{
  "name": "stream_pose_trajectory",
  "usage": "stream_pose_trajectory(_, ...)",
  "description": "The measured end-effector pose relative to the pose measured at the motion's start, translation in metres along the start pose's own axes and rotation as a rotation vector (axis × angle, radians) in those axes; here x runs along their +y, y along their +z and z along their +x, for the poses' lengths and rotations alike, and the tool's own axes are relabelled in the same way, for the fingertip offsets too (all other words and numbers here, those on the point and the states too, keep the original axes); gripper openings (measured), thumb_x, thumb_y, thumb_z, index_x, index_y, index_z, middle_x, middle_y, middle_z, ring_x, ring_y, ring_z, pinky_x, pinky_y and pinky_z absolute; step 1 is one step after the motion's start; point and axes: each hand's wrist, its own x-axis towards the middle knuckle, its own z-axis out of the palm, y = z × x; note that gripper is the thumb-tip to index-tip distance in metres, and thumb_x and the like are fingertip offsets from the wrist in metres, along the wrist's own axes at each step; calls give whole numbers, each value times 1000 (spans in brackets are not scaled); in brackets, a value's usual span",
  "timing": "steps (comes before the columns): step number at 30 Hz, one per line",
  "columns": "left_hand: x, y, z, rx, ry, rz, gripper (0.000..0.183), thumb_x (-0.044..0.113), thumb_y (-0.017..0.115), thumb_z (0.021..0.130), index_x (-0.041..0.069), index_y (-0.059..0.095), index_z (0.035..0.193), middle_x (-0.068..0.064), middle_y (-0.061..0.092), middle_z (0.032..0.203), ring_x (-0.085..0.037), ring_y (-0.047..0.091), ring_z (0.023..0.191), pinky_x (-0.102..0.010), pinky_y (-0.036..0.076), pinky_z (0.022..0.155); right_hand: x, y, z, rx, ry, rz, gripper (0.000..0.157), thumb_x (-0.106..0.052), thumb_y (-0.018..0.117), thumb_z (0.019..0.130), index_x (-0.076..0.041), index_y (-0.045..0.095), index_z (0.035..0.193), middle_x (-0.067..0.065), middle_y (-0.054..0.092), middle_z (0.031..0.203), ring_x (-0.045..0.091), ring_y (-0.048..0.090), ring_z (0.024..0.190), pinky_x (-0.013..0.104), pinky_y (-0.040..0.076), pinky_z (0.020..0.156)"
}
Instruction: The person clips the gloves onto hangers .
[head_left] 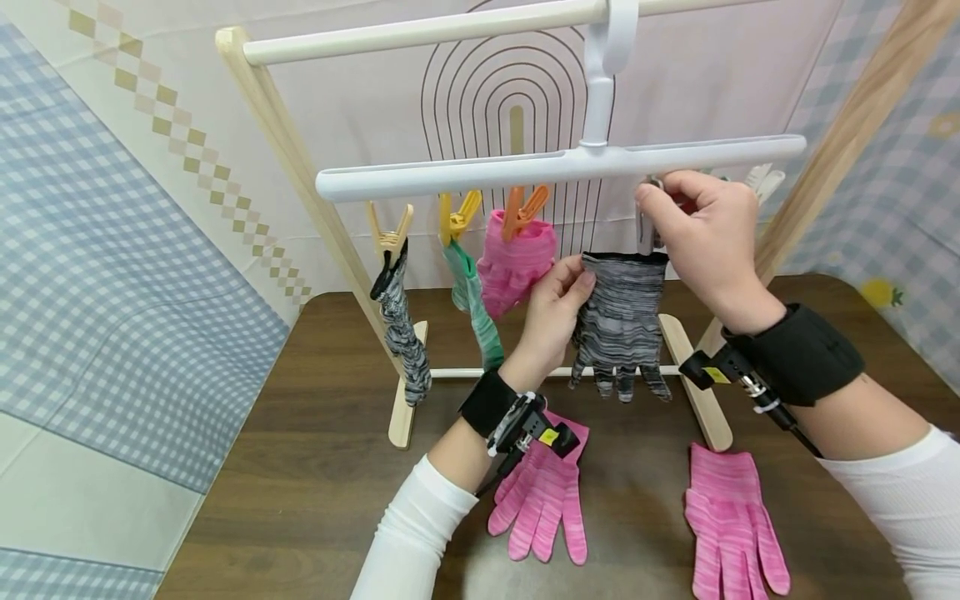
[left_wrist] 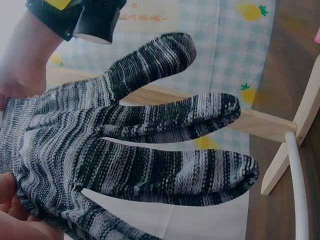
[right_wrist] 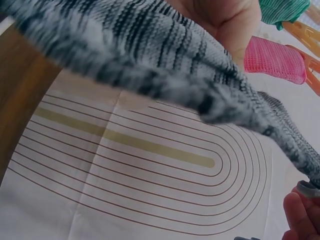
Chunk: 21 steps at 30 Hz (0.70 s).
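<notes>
A black-and-grey knitted glove [head_left: 622,317] hangs fingers down below the white hanger bar [head_left: 465,171]. My left hand [head_left: 551,312] pinches the left edge of its cuff between thumb and fingers. At the cuff's right side, my right hand [head_left: 708,233] grips a grey clothespin [head_left: 645,221], whose lower end meets the cuff edge. Part of that clothespin is hidden behind the fingers. In the left wrist view the glove's fingers [left_wrist: 175,172] spread out sideways. The right wrist view shows the knitted fabric [right_wrist: 150,50] close up and blurred.
A beige clothespin [head_left: 390,237] holds another grey knitted piece [head_left: 405,342]; a yellow one [head_left: 456,221] holds a green piece [head_left: 472,300]; an orange one [head_left: 521,215] holds a pink piece [head_left: 513,262]. Two pink gloves [head_left: 543,500] lie on the brown table [head_left: 300,467]. White clips [head_left: 765,179] hang far right.
</notes>
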Motion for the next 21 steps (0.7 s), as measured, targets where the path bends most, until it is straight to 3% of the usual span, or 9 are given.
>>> stream_pose_trajectory(5, 1, 1, 4, -24, -45, -67, 21, 3, 44, 93, -12, 49, 106, 2, 48, 84, -9, 45, 80, -21, 36, 72, -1, 0, -1, -9, -1, 11, 26, -21, 57, 85, 0, 62, 70, 3, 44, 54, 11, 31, 50, 28, 21, 54)
stream_pose_trajectory(13, 3, 5, 9, -74, -63, -225, 17, -2, 39, 92, -15, 44, 102, 0, 49, 84, -9, 47, 80, -21, 37, 73, -4, -2, -1, -18, 31, 54, 24, -18, 59, 84, 1, 64, 71, -1, 45, 53, 10, 32, 49, 26, 22, 53)
stream_pose_trajectory(21, 2, 3, 9, -94, -87, -324, 9, -6, 37, 92, -3, 46, 91, 1, 49, 82, -9, 47, 78, -20, 37, 72, -5, -3, -2, -19, 36, 71, 23, -18, 60, 84, 2, 65, 73, -3, 47, 54, 10, 32, 50, 26, 21, 54)
